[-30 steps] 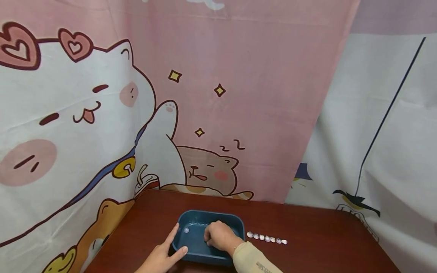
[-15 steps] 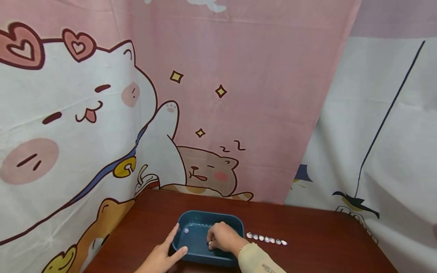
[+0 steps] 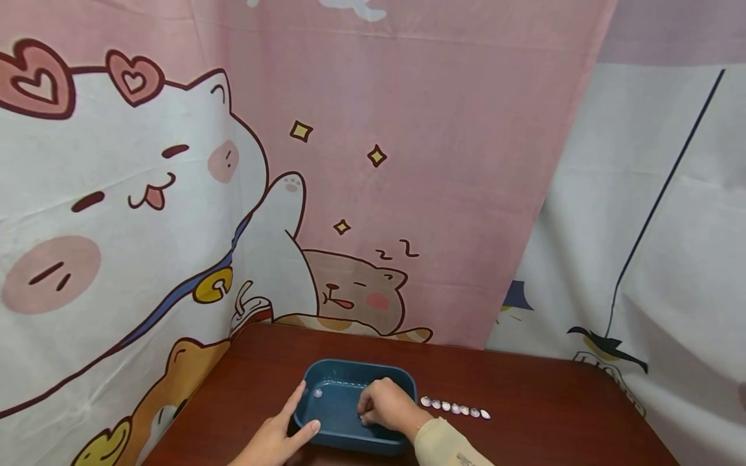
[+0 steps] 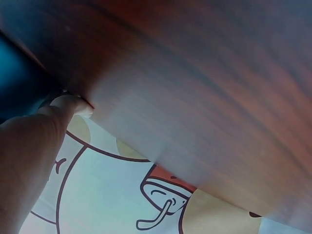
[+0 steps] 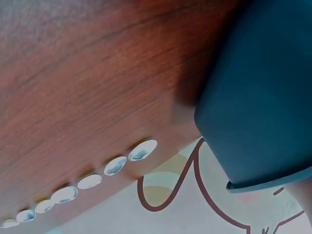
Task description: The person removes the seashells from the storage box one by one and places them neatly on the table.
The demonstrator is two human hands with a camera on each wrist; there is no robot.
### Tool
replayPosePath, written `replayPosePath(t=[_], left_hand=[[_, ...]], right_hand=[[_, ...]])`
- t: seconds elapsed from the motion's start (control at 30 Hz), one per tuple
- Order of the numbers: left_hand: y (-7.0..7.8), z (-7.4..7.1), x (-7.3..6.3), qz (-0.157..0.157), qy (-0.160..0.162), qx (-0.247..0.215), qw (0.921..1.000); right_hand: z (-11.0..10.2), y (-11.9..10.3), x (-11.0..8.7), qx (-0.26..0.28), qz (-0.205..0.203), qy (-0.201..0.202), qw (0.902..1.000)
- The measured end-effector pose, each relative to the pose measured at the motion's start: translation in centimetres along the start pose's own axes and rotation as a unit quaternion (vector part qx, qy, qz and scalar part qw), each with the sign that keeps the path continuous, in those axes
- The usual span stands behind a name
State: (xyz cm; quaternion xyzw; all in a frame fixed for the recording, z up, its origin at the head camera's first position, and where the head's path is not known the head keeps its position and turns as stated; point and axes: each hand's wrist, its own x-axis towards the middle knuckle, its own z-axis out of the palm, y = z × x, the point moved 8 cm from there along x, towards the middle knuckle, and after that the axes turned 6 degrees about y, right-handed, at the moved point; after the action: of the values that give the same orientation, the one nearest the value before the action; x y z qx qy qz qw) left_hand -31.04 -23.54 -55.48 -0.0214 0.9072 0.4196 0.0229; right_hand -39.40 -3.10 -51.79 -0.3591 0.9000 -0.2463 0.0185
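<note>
A blue rectangular tray [image 3: 332,421] sits on the table, with one small pale purple seashell [image 3: 317,393] lying at its left inside. My left hand [image 3: 278,432] rests against the tray's left front corner, fingers spread and thumb over the near rim. My right hand [image 3: 384,406] reaches down inside the right half of the tray. Its fingers are curled with the tips together near the bottom, pinching a small seashell that they mostly hide. Right of the tray, several white and purplish seashells [image 3: 456,408] form a row; the right wrist view shows these seashells [image 5: 65,194] from low down.
The reddish-brown wooden table [image 3: 542,395] runs back to a cloth backdrop [image 3: 443,162] printed with cartoon animals. The row of seashells begins close beside the tray's right wall [image 5: 258,107].
My right hand has shifted slightly to the right inside the tray; half a second ago a pale spot showed at its fingertips. My left hand and the tray stay in place.
</note>
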Motion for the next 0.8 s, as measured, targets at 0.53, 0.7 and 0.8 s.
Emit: replayPosePath(t=[0.53, 0.7, 0.8], left_hand=[[0.1, 0.0, 0.1, -0.011, -0.007, -0.007, 0.9999], [0.0, 0.0, 0.0, -0.012, -0.001, -0.003, 0.9999], [-0.1, -0.2, 0.0, -0.004, -0.003, -0.004, 1.0000]], right_hand=[[-0.5, 0.1, -0.1, 0.023, 0.019, -0.005, 0.9995], [-5.9, 0.3, -2.5, 0.087, -0.014, 0.076, 0.9932], [-10.2, 3.4, -5.4, 0.072, -0.013, 0.134, 0.9883]])
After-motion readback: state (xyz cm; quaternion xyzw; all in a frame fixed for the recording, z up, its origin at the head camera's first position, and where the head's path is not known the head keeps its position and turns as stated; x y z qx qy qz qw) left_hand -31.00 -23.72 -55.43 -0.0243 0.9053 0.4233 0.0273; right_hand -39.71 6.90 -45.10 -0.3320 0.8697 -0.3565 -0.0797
